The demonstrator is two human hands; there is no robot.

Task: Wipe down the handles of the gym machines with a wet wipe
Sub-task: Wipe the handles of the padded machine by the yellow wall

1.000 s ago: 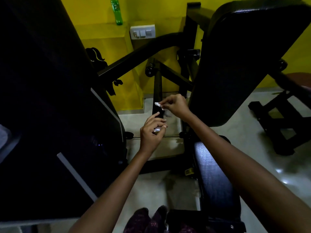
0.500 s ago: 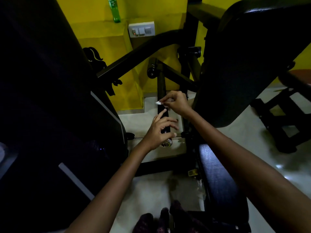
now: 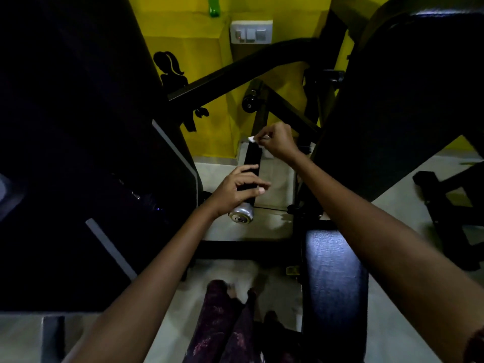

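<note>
Left hand (image 3: 237, 191), nearer at centre frame, grips the black handle (image 3: 252, 163) just above its silver end cap (image 3: 241, 215). Handle's long axis runs up-frame to the right hand (image 3: 277, 141), pinching the wet wipe (image 3: 252, 139) against its far end.

The left hand (image 3: 237, 189) covers the middle of the handle (image 3: 252, 163), and most of the wipe (image 3: 252, 139) is hidden inside the right hand (image 3: 279, 141). The bottle (image 3: 214, 6) is cut off by the top edge, and the feet (image 3: 246, 286) below the grip are blurred.
</note>
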